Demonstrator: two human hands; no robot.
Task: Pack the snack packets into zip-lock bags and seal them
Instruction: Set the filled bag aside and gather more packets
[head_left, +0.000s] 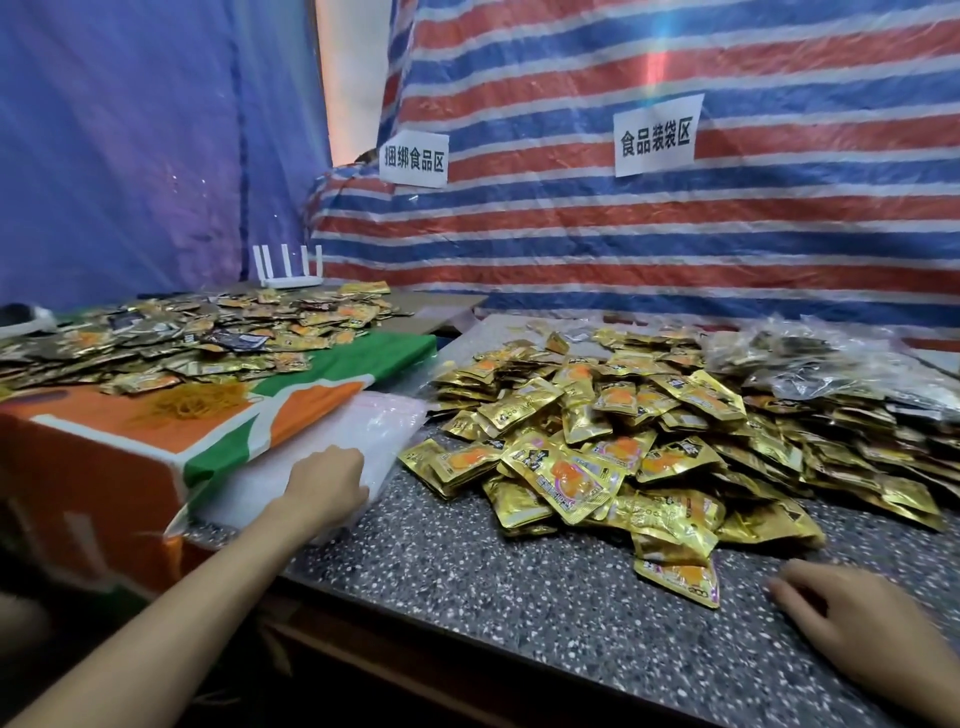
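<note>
Beside the orange box (104, 467) my left hand (324, 480) rests on the zip-lock bags (379, 431), pinching or not I cannot tell, my right hand (852, 608) lies loose and empty by the snack packets (597, 441), and the bags look thin, limp, slippery, so I'd peel one by its corner.
</note>
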